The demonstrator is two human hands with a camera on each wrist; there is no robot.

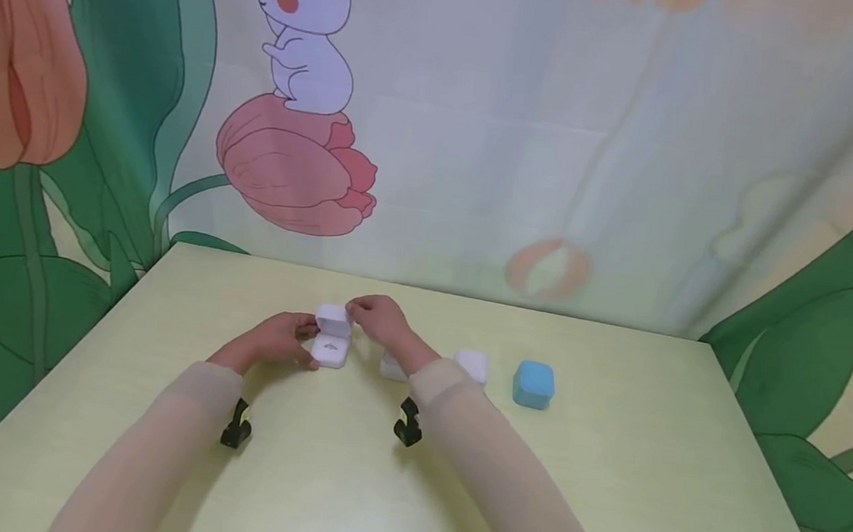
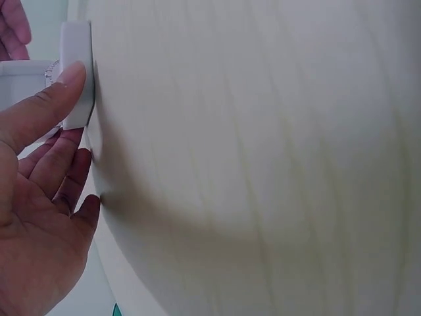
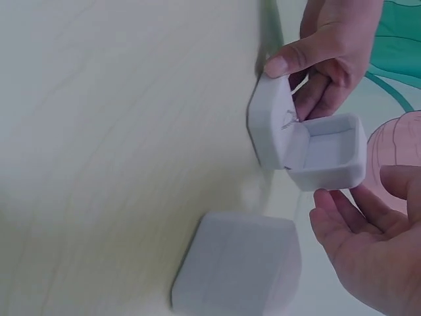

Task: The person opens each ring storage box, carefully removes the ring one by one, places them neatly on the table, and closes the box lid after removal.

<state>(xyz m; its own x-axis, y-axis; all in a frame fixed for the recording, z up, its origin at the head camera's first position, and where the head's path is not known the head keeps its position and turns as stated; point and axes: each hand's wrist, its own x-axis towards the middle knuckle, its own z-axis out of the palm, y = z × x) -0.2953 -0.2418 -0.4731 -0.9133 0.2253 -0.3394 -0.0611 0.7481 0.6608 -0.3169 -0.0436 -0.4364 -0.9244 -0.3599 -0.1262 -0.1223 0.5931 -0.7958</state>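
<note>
A white ring box [image 1: 330, 355] stands with its lid [image 3: 332, 148] raised on the table, a ring [image 3: 289, 120] in its base. My left hand [image 1: 281, 338] grips the base from the left. In the left wrist view its thumb [image 2: 49, 105] lies on the base's front and the other fingers are beside and partly behind it. My right hand [image 1: 384, 323] is at the lid's right side. In the right wrist view its fingertips [image 3: 322, 199] touch or nearly touch the lid, and the thumb stands apart from it.
To the right of the ring box, a closed white box [image 3: 237, 263] is partly hidden by the right forearm in the head view. Farther right are another white box [image 1: 473, 363] and a blue box [image 1: 533, 385]. A printed curtain [image 1: 482, 137] hangs behind the table [image 1: 318, 491].
</note>
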